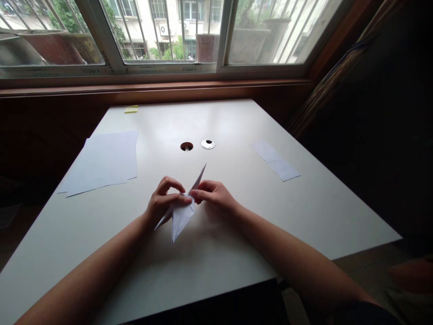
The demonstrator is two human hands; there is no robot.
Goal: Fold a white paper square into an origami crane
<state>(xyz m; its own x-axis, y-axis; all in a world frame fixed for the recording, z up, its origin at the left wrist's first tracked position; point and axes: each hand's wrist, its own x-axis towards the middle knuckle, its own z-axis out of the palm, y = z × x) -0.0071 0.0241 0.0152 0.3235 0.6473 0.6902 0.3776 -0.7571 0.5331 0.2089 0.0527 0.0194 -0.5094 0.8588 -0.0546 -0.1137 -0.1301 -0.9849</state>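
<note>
Watching remotely through the head camera, I had the folded paper (183, 219) between both hands, over the near-middle part of the white table (237, 243). Long axis ran diagonally: one slim point up and to the right, away from the person, two other points down and to the left, towards the near edge. I logged the left hand (165, 196) as pinching from the left side, thumb flat on the upper face, forefinger bent with its tip close to the thumb, other fingers mostly hidden. The right hand (214, 196) was nearly closed, thumb and forefinger on the paper at the base of the slim point; its remaining fingers were curled in and I couldn't make out their exact contact. Neither hand was clearly nearer, since both touched it, though the left overlapped more of it. Whether the paper also touched the tabletop, I couldn't tell. For room: tabletop ran between the lower points and the near edge, and past the upper point as far as the hole (186, 146) and the round cover (208, 144) beside it. Loose sheets (104, 158) lay well apart on the left, a paper strip (275, 160) well apart on the right, a yellow slip (131, 109) by the far edge.
</note>
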